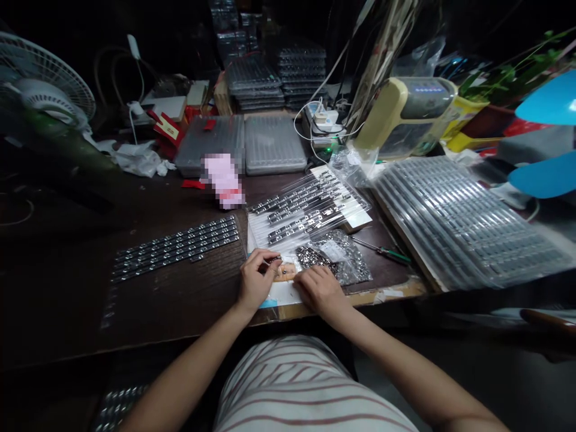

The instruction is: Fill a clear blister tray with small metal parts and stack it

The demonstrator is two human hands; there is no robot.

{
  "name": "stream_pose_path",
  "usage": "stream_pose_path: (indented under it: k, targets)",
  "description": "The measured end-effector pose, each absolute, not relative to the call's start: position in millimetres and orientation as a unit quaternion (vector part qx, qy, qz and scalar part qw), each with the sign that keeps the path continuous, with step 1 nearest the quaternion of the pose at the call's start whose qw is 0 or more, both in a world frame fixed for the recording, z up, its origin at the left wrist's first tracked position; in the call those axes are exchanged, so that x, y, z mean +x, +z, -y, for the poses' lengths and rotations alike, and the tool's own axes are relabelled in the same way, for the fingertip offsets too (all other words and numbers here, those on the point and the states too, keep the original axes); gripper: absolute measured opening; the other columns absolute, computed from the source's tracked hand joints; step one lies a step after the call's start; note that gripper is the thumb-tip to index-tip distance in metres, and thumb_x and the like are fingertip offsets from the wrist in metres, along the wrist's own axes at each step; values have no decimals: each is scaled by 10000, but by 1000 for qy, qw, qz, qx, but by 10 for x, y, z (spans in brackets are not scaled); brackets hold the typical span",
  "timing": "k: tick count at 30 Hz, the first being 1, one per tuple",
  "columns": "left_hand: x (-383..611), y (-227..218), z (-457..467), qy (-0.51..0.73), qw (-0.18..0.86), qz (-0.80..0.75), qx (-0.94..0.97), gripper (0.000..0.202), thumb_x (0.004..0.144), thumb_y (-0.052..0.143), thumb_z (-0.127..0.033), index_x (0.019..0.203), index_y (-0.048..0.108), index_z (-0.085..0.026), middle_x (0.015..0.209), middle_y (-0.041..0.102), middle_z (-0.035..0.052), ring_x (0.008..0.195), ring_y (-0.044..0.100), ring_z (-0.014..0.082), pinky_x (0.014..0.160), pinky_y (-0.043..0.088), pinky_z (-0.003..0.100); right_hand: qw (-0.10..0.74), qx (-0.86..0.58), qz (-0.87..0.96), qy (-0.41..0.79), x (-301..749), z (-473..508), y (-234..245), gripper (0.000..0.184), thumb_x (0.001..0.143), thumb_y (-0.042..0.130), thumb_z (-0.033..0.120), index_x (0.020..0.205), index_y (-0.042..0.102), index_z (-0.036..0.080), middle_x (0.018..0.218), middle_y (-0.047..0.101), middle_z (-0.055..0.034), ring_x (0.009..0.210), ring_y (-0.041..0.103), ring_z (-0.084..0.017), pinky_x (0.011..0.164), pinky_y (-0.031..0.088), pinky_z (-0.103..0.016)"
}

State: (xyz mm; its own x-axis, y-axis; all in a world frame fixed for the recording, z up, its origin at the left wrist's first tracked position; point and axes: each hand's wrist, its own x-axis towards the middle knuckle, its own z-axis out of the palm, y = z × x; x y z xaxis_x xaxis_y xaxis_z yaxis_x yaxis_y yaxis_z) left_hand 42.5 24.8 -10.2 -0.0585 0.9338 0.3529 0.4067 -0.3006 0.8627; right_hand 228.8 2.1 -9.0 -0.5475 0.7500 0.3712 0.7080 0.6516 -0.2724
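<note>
Dark workbench (180, 300), crowded with stock: a broad stack of clear trays (463, 222) at the person's right, two grey lidded boxes (243, 144) toward the back, a spread of clear tubes (310, 204) loaded with metal parts at centre, and rows of metal strips (175, 246) at left, their long axes running from near-left to far-right. A plastic bag of loose parts (335, 258) lies just beyond the hands, a green-handled screwdriver (389, 253) beside it.

At the bench's near edge the two hands sit close together but not touching. The left hand (256, 279) has thumb and fingertips pinched on a small metal piece (275, 260), held just above a tan block (285, 273). The right hand (319, 291) lies palm down with its fingers at the block's right side; whether it grips anything cannot be told.

The piece looks light, rigid and slick, easily dropped, so a fingertip pinch across its narrow sides seems the surest hold. Its long axis appears to lie roughly left to right; which end leads is too small to tell
</note>
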Motion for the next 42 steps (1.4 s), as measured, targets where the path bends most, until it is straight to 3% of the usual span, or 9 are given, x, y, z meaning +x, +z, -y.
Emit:
stream_pose_path:
  k: [3,6,10,16,23,26,31,42]
  targets:
    - [415,-92,-243,505,263,-530,629,76,816,627,-216,858,673,-173,856,643,39,796,614,136,639,496,217,301,-438,838,120,2232,-107,-81,219,953,418,228,1050,609,188,919,653,-65,830,546,-173,739,401,-295]
    - [404,-95,-244,504,264,-530,629,78,817,626,-221,863,671,-175,865,643,41,798,613,137,636,499,217,335,-461,807,156,2132,-169,-95,172,933,487,279,960,644,212,885,674,-41,811,562,-163,745,400,-295]
    - [395,-103,-244,503,264,-529,630,78,819,618,-216,865,668,-177,861,639,43,797,610,140,637,502,222,319,-484,807,116,2020,-203,-137,137,882,584,329,863,695,251,911,687,-22,830,537,-170,734,343,-321]
    - [400,-109,-242,501,272,-527,631,75,817,618,-216,862,665,-180,868,639,44,795,613,142,633,505,224,290,-496,814,88,1968,-203,-148,133,872,599,337,910,721,301,914,664,-23,857,492,-177,725,313,-325]
    - [391,-94,-249,492,277,-537,627,85,824,615,-229,860,669,-174,863,643,43,774,611,141,640,499,237,245,-541,804,-2,2294,-186,-92,270,895,556,296,1152,636,273,1066,633,-54,958,490,-203,774,343,-338]
    - [433,-48,-263,464,279,-531,652,64,813,632,-215,841,681,-185,842,650,35,768,608,144,666,493,256,228,-533,815,-21,2473,-191,-139,217,893,562,292,1083,656,246,1035,649,-53,921,506,-201,750,341,-335]
    - [559,-25,-247,385,248,-479,749,86,805,657,-231,880,697,-220,834,659,39,828,598,176,743,485,309,278,-532,800,-5,2527,-196,-213,142,917,522,258,894,655,213,901,656,-43,843,530,-180,720,345,-318]
    - [570,-131,-189,345,194,-479,784,79,834,627,-231,886,682,-207,823,657,42,810,586,179,743,463,311,315,-536,782,36,2540,-196,-194,135,927,475,216,911,607,190,911,659,-55,853,559,-178,756,375,-319]
